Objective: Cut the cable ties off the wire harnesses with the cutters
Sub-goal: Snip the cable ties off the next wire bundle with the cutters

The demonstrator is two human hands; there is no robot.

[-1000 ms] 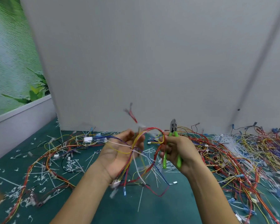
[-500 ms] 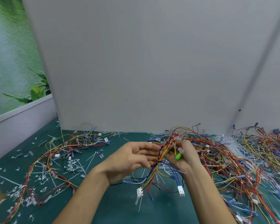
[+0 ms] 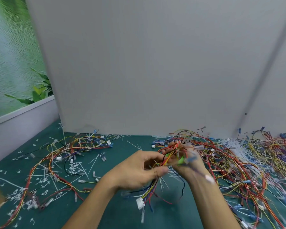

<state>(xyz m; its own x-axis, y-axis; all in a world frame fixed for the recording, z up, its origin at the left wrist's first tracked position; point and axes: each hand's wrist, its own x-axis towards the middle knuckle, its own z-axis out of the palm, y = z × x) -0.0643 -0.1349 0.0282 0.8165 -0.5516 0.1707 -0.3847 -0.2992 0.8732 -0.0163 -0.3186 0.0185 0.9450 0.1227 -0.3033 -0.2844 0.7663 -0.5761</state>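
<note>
Since half a second ago the left hand (image 3: 139, 169) has curled from flat, reaching fingers into a pinch, and the harness (image 3: 163, 161) now hangs lower between the two hands.

At far left, a loose tangle of wires (image 3: 82, 146) lies on the green table (image 3: 122, 146), with snipped tie scraps (image 3: 74, 167) scattered near it. Next, the left hand nips a few strands of the harness between thumb and fingertips. The wires trail down to a white connector (image 3: 139, 203), and pale strands (image 3: 163, 184) that look like tie tails stick out below the thumb. Touching it on the right, the right hand (image 3: 188, 162) is curled round the green-handled cutters (image 3: 181, 160) with more wire draped over it. Blur hides the blades. A big heap of harnesses (image 3: 254, 162) fills the right side.

I judge the harness light, limp and prone to snag. It is best held on the bundled wires just beside a tie, never by the connector, so the stiff tie stands clear of the insulation
</note>
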